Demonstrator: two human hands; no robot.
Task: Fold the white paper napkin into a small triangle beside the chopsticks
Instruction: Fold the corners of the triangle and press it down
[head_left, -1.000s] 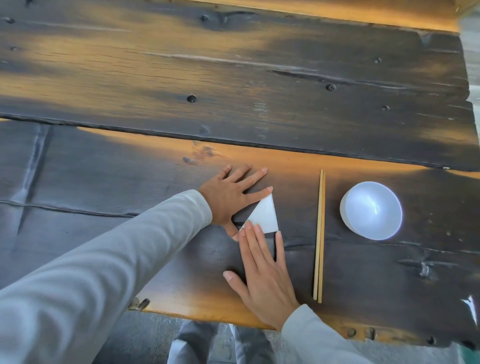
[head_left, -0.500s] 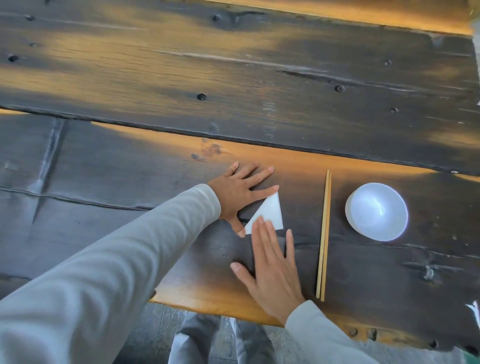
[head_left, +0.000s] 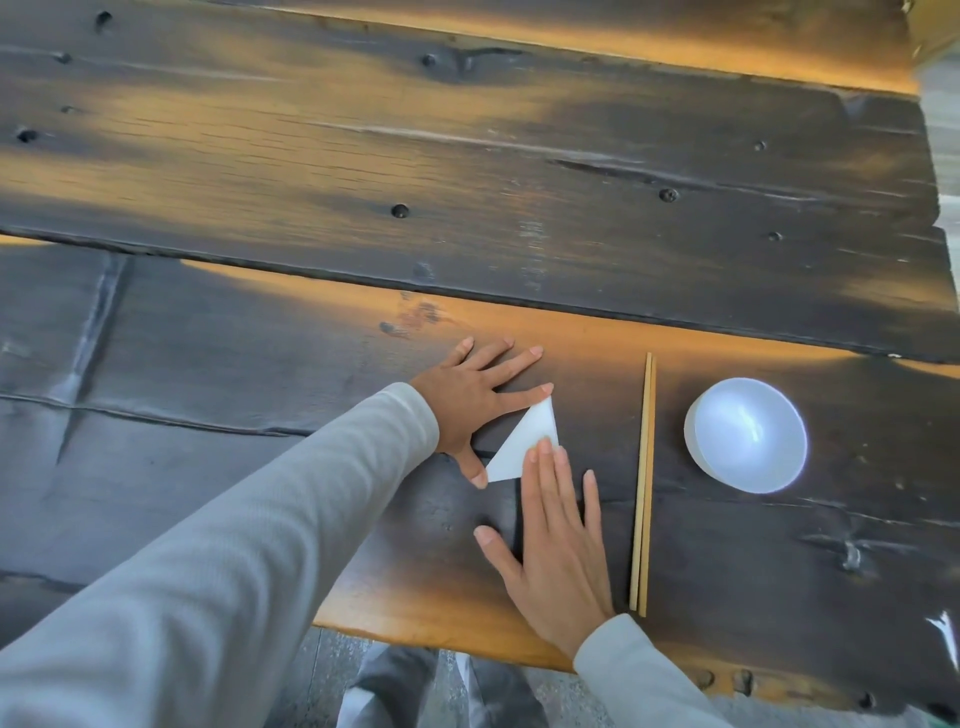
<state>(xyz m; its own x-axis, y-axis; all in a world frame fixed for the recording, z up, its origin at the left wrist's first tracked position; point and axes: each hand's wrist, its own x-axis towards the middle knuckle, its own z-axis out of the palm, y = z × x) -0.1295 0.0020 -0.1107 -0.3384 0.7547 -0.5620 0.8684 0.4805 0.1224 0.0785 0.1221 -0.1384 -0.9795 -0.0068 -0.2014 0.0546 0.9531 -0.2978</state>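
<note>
The white paper napkin (head_left: 525, 441) lies flat on the dark wooden table as a small triangle, a short way left of the pair of wooden chopsticks (head_left: 642, 483). My left hand (head_left: 475, 400) rests flat with spread fingers on the table, its index fingertip at the triangle's top corner and its thumb at the lower left corner. My right hand (head_left: 558, 540) lies flat below, fingertips pressing the napkin's lower right part and covering that corner. Neither hand grips the paper.
A white bowl (head_left: 746, 434) stands to the right of the chopsticks. The table's near edge (head_left: 415, 631) runs just below my right wrist, with my legs and the floor beyond it. A seam (head_left: 311, 260) between planks crosses behind the hands.
Both hands stay flat on the folded napkin. My right hand's fingertips have slid slightly along its lower edge; the camera view has shifted a little.
</note>
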